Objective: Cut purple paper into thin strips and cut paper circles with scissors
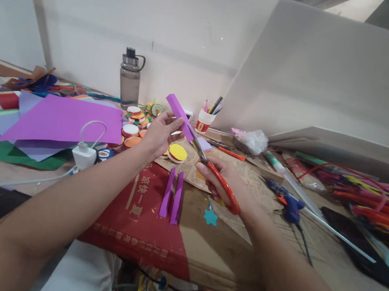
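My left hand [160, 134] pinches a purple paper strip [176, 107] and holds it up, tilted, above the table. In my right hand [224, 178] is a pair of scissors [223, 183] with red handles. Its blades meet the lower end of the strip; whether they are apart there I cannot tell. Below my hands, two cut purple strips [177, 197] lie side by side on the red part of a cardboard sheet [119, 227]. A blue star-shaped piece [210, 216] is to their right. Close by my left hand sits a yellow-topped round disc [177, 152].
Coloured paper sheets [67, 118] and a white plug adapter [84, 156] with its cable are at left. Behind stand a water bottle [130, 79] and a paper cup of pens [205, 120]. A blue glue gun [292, 209] and bundled colourful stems [377, 198] lie at right.
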Tool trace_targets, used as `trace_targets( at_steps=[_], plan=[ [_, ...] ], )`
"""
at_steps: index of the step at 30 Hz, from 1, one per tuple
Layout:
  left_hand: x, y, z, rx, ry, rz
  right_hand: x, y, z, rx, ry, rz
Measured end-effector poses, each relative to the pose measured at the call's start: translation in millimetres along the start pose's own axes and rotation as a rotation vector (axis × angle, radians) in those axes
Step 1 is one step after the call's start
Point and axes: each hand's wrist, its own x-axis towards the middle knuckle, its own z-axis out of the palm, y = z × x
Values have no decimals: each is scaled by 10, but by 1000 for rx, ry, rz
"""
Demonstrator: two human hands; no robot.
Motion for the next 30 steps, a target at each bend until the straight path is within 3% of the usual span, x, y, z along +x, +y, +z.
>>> trace_targets(
  at_steps=[12,30],
  plan=[
    [-61,-19,27,-7,-15,-32,31,73,18,-77,20,-55],
    [-84,-61,50,-11,-54,-49,24,78,81,51,40,-48]
  ],
)
